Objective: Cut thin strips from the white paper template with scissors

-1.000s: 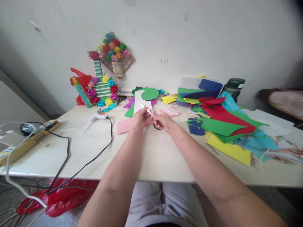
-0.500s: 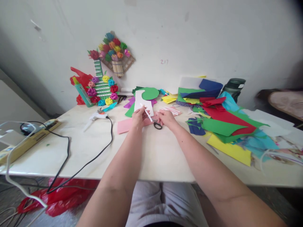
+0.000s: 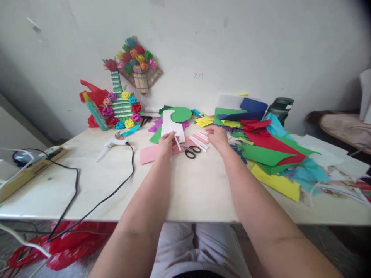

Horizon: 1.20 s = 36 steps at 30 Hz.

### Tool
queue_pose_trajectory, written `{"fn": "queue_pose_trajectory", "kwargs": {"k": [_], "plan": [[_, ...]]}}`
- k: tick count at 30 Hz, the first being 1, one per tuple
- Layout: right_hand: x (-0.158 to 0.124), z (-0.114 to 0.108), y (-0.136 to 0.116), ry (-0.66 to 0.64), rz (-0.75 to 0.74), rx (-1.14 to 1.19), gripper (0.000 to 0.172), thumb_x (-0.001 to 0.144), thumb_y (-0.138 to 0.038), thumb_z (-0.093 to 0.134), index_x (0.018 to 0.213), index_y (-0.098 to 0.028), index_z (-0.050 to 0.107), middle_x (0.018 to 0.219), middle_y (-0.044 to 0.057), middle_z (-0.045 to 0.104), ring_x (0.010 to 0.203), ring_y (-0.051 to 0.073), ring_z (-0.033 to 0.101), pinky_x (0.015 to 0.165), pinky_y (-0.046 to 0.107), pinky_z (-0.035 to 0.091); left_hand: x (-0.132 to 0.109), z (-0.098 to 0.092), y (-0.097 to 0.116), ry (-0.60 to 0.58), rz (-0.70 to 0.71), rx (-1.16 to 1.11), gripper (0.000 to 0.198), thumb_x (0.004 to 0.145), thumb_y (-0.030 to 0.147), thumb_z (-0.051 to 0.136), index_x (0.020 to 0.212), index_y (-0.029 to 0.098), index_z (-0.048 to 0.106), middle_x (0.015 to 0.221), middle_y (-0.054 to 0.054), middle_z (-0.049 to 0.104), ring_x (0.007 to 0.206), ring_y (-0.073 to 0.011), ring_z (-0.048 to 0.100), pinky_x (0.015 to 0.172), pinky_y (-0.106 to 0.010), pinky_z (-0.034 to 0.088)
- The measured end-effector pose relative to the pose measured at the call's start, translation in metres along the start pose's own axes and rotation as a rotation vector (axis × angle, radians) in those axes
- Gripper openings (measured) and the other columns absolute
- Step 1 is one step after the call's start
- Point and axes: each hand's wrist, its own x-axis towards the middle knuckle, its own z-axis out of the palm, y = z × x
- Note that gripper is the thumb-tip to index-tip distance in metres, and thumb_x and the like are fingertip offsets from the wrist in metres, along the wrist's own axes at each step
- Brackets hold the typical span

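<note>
White strips (image 3: pixel 199 143), black scissor handles (image 3: pixel 192 150)

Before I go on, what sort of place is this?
Probably an indoor craft workspace: a white glue gun, scissors and a heap of coloured sheets share the table.

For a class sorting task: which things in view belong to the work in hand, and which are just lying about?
Seemingly part of the work:
White strip, held in the left hand
Loose strips, beside the right hand
Scissors, lying between the hands

Seemingly just lying about:
Glue gun
Dark bottle
Large yellow sheet
Red bag below the table
</note>
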Motion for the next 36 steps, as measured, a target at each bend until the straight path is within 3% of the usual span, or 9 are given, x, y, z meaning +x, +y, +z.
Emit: {"fn": "queue_pose_trajectory", "kwargs": {"k": [4, 9, 17, 22, 24, 26, 30, 32, 36], "plan": [[-0.011, 0.009, -0.011, -0.208, -0.168, -0.1, 0.029, 0.075, -0.024, 0.054, 0.098, -0.019, 0.07, 0.099, 0.008, 0.07, 0.092, 0.021, 0.062, 0.074, 0.026, 0.044, 0.0, 0.001, -0.002, -0.02, 0.017, 0.03, 0.03, 0.061, 0.037, 0.075, 0.073, 0.013, 0.063, 0.06, -0.001, 0.06, 0.047, -0.0096, 0.054, 0.05, -0.023, 0.044], [-0.033, 0.018, -0.036, -0.408, -0.255, -0.3, 0.037, 0.071, -0.027, 0.059, 0.106, -0.019, 0.066, 0.102, 0.013, 0.068, 0.094, 0.027, 0.062, 0.071, 0.03, 0.044, 0.001, 0.002, -0.004, -0.034, 0.018, 0.041, 0.03, 0.058, 0.035, 0.076, 0.073, 0.012, 0.064, 0.059, -0.001, 0.058, 0.047, -0.0097, 0.054, 0.05, -0.024, 0.045], [-0.037, 0.012, -0.044, -0.418, -0.306, -0.398, 0.041, 0.072, -0.019, 0.057, 0.113, -0.022, 0.063, 0.107, 0.014, 0.067, 0.099, 0.029, 0.061, 0.077, 0.035, 0.044, 0.003, 0.002, -0.007, -0.046, 0.025, 0.021, 0.031, 0.056, 0.033, 0.078, 0.074, 0.012, 0.064, 0.056, 0.0, 0.058, 0.046, -0.0096, 0.054, 0.051, -0.024, 0.045], [-0.025, 0.005, -0.031, -0.451, -0.174, -0.373, 0.037, 0.071, -0.031, 0.06, 0.108, -0.026, 0.066, 0.104, 0.01, 0.068, 0.098, 0.029, 0.062, 0.075, 0.035, 0.045, 0.004, 0.0, -0.006, -0.004, 0.037, -0.024, 0.032, 0.054, 0.031, 0.079, 0.075, 0.013, 0.063, 0.058, 0.001, 0.059, 0.048, -0.0085, 0.054, 0.052, -0.022, 0.044], [-0.02, 0.0, -0.026, -0.41, -0.146, -0.318, 0.034, 0.07, -0.03, 0.061, 0.103, -0.027, 0.068, 0.097, 0.008, 0.07, 0.093, 0.027, 0.063, 0.072, 0.033, 0.045, 0.005, 0.0, -0.006, 0.013, 0.04, -0.05, 0.03, 0.054, 0.029, 0.079, 0.075, 0.013, 0.063, 0.059, 0.001, 0.059, 0.048, -0.0075, 0.053, 0.053, -0.022, 0.043], [-0.017, -0.006, -0.023, -0.408, -0.093, -0.209, 0.031, 0.068, -0.028, 0.063, 0.098, -0.025, 0.07, 0.083, 0.006, 0.071, 0.076, 0.022, 0.065, 0.063, 0.029, 0.045, 0.006, -0.001, -0.006, 0.009, 0.042, -0.07, 0.031, 0.054, 0.029, 0.079, 0.075, 0.013, 0.064, 0.06, 0.001, 0.059, 0.049, -0.0074, 0.053, 0.054, -0.022, 0.044], [-0.014, -0.009, -0.023, -0.42, 0.12, 0.164, 0.039, 0.064, -0.014, 0.066, 0.103, -0.016, 0.068, 0.056, 0.002, 0.062, 0.042, 0.013, 0.055, 0.041, 0.023, 0.039, 0.005, -0.001, -0.005, -0.023, 0.044, -0.086, 0.031, 0.055, 0.03, 0.079, 0.076, 0.013, 0.064, 0.063, -0.001, 0.06, 0.051, -0.0084, 0.055, 0.058, -0.025, 0.048], [-0.014, -0.003, -0.023, -0.372, 0.191, 0.399, 0.046, 0.065, -0.012, 0.066, 0.111, -0.013, 0.062, 0.056, 0.001, 0.06, 0.041, 0.012, 0.053, 0.035, 0.021, 0.037, 0.004, 0.001, -0.006, -0.027, 0.032, -0.077, 0.03, 0.057, 0.029, 0.078, 0.077, 0.013, 0.064, 0.063, -0.001, 0.06, 0.051, -0.0087, 0.056, 0.059, -0.025, 0.048], [-0.016, 0.016, -0.027, -0.292, 0.197, 0.773, 0.053, 0.071, -0.021, 0.067, 0.121, -0.012, 0.053, 0.061, -0.001, 0.058, 0.043, 0.009, 0.051, 0.032, 0.018, 0.037, -0.001, 0.006, -0.009, -0.076, 0.012, -0.092, 0.027, 0.059, 0.026, 0.076, 0.08, 0.013, 0.064, 0.062, -0.001, 0.061, 0.051, -0.0093, 0.056, 0.056, -0.025, 0.048]]}}
